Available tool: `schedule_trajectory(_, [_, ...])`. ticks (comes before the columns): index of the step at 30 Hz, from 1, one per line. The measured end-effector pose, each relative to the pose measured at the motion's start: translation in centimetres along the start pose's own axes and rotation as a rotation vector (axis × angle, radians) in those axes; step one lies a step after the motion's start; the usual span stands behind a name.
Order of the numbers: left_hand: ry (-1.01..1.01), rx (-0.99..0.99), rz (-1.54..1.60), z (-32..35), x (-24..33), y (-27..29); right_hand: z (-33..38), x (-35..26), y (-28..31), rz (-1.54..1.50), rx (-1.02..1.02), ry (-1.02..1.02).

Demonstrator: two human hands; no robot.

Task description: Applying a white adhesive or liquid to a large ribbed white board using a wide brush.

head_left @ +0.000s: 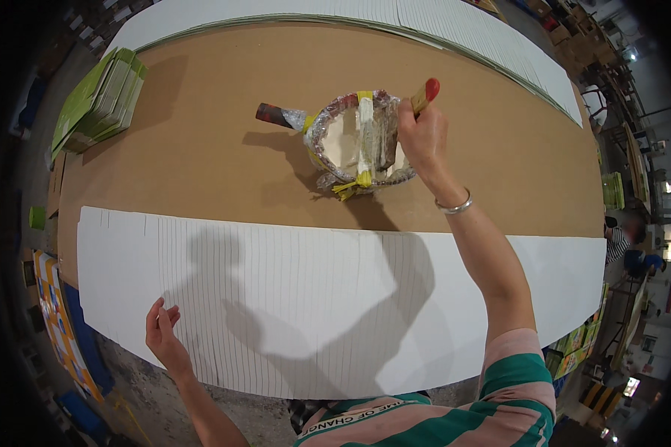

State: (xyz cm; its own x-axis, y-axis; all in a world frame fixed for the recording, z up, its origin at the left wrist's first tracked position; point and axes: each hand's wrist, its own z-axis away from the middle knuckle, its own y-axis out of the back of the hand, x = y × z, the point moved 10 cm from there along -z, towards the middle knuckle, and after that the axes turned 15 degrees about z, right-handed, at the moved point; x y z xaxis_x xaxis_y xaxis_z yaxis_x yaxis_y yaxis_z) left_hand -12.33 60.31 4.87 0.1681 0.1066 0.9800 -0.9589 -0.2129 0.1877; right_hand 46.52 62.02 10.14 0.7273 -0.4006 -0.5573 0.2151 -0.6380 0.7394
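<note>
Brush, light and stiff, stood dipped in the glue pot on the desk; the right hand pinched its wooden handle, the sensible hold. Left hand lay loosely spread on the white sheets.

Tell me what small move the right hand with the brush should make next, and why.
Probably lift the brush out of the glue pot toward the fanned white sheets: the right hand has it dipped in the pot, and the left hand rests on the sheets' near edge.
</note>
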Motion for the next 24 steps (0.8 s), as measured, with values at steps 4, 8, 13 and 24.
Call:
schedule_trajectory(4, [0.035,0.000,0.000,0.7,-0.7,0.4,1.0,1.1,-1.0,-0.055,-0.067,-0.028])
schedule_trajectory(8, [0.082,0.018,0.011,1.8,-2.1,1.1,1.6,0.7,-0.2,0.008,0.026,0.014])
schedule_trajectory(13, [0.097,-0.004,-0.004,2.3,-2.2,0.8,2.2,1.3,-1.2,-0.112,-0.007,0.014])
schedule_trajectory(24, [0.133,0.027,0.012,3.6,-2.7,1.1,2.6,3.7,1.2,-0.512,-0.047,-0.287])
